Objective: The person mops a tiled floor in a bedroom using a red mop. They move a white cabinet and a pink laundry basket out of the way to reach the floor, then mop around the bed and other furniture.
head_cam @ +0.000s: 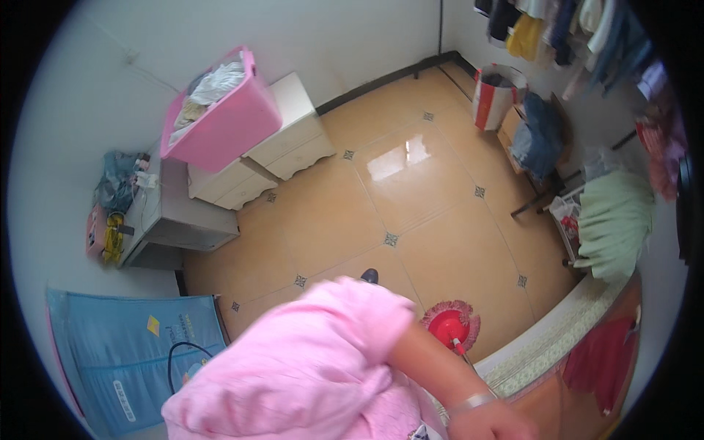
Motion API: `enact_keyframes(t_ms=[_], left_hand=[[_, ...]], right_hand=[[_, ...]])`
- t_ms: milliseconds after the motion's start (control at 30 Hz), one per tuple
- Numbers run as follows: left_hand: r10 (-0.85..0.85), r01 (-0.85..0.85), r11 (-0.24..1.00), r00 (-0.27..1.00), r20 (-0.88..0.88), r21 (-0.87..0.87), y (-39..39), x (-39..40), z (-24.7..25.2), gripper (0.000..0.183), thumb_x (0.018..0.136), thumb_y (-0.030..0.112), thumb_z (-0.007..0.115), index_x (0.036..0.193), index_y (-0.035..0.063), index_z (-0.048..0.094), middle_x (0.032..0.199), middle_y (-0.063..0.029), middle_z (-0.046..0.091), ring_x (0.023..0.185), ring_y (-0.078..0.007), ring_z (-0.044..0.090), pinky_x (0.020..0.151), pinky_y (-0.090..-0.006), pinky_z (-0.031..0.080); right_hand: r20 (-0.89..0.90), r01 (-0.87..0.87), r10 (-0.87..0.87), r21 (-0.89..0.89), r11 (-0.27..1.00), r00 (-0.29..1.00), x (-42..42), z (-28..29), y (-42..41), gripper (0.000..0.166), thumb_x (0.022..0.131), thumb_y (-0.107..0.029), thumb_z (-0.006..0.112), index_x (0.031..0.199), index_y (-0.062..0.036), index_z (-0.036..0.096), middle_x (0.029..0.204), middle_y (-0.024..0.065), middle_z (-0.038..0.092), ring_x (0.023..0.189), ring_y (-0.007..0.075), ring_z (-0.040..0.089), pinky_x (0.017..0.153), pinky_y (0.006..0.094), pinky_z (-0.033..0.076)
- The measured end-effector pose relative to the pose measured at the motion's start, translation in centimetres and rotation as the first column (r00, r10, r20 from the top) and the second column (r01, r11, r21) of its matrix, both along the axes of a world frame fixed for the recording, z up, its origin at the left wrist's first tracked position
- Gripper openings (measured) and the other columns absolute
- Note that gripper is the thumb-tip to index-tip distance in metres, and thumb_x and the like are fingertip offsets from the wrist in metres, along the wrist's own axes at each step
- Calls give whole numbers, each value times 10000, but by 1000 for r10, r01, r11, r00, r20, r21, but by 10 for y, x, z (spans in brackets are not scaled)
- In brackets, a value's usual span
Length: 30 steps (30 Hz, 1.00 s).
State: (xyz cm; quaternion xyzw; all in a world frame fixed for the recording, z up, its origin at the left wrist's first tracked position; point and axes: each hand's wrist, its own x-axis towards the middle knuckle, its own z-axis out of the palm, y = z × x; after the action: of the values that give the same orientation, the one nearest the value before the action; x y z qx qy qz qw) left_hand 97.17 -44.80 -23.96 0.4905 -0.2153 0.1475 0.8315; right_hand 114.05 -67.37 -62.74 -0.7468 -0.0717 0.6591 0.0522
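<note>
My left arm, in a pink sleeve (330, 324), reaches across the lower middle of the head view. My left hand (489, 422), with a pale band (474, 402) at the wrist, is a fist cut off by the bottom edge. The thin handle of a mop (452, 324) slants up from the floor and passes behind this wrist, in line with the fist; the grip itself is partly hidden. The mop has a round red head with a pink fringe, resting on the tile floor (330, 220). My right hand is out of view.
A bed edge (544, 344) curves along the right. Beyond it stand a small rack with green cloth (616, 220), a chair with jeans (536, 137) and a striped bag (493, 102). At left are a pink laundry tub (228, 129) on white cabinets, a desk (187, 223) and a blue cover (137, 341).
</note>
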Motion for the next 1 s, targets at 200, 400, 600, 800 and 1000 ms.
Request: enact_keyframes(t_ms=[200, 400, 600, 800, 1000], left_hand=[[132, -154, 980, 976, 173, 125, 7, 27, 15, 296, 805, 129, 573, 1083, 29, 593, 949, -106, 593, 920, -251, 518, 837, -371, 406], [618, -725, 648, 680, 396, 233, 50, -12, 26, 338, 762, 133, 599, 1085, 35, 591, 963, -97, 574, 942, -258, 495, 861, -385, 386], [807, -879, -439, -294, 512, 188, 115, -167, 31, 383, 718, 137, 625, 1087, 41, 589, 977, -89, 556, 964, -264, 473, 885, -399, 366], [308, 180, -785, -716, 626, 593, 123, -351, 46, 1029, 564, 383, 845, 1352, 18, 293, 1294, -132, 378, 1150, -263, 423, 794, -347, 464], [621, -588, -771, -779, 85, 246, 48, -475, 142, 458, 815, 10, 589, 1219, 34, 373, 933, -139, 598, 778, -169, 639, 673, -217, 521]], right_hand=[[66, -129, 124, 87, 988, 990, 20, 11, 60, 328, 829, -383, 591, 804, -56, 589, 623, 109, 570, 528, 227, 575, 481, 378, 453], [123, -383, 362, 269, 884, 924, 24, 24, 148, 330, 826, -384, 590, 791, -57, 591, 600, 111, 568, 523, 233, 578, 486, 383, 455], [311, -790, 776, 497, 359, 548, -95, 77, 266, 332, 822, -386, 589, 777, -58, 593, 577, 114, 565, 518, 240, 580, 490, 388, 457], [484, -852, 875, 452, -267, -17, -298, 179, 351, 280, 804, -328, 562, 798, -64, 655, 667, 173, 624, 625, 355, 623, 585, 435, 490], [487, -527, 843, 667, -527, -227, -442, 299, 365, 190, 709, -252, 591, 747, -86, 675, 734, 171, 650, 720, 349, 636, 659, 443, 503]])
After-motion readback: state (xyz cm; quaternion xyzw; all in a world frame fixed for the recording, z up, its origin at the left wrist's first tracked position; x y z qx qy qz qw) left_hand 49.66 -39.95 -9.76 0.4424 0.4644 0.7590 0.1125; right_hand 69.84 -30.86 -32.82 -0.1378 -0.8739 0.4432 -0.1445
